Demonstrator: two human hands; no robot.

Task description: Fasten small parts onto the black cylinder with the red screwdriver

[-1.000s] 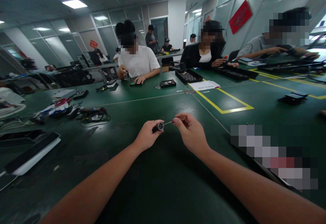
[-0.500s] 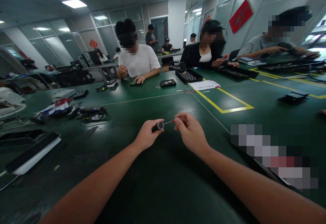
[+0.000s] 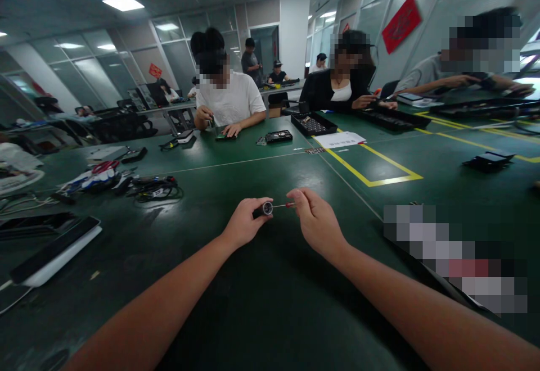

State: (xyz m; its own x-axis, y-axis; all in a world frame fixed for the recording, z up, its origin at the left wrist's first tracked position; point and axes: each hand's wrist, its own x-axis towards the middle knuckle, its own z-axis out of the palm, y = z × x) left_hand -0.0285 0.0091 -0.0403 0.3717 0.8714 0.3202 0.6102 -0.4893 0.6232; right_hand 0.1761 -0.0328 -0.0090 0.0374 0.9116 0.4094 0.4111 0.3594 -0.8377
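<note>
My left hand [image 3: 245, 220] is closed round a short black cylinder [image 3: 264, 209] with a silvery ring at its open end, which faces me. From the right, the thin metal shaft of a screwdriver [image 3: 283, 206] with a red collar reaches to the cylinder's side. My right hand [image 3: 317, 213] grips the screwdriver by its handle, which the fingers mostly hide. Whether the tip sits in a screw I cannot make out. Both hands are above the green table [image 3: 236, 303].
Tangled cables [image 3: 156, 190] and a black-and-white device [image 3: 54, 253] lie to the left. A blurred-out object [image 3: 455, 258] lies at the right. Across the table, co-workers sit by a black parts tray [image 3: 313, 125], a hard drive [image 3: 278, 136] and a paper sheet [image 3: 341, 140].
My right hand's fingers have shifted on the screwdriver handle, which is now more hidden behind them. My left hand and the black cylinder stay nearly where they were.
</note>
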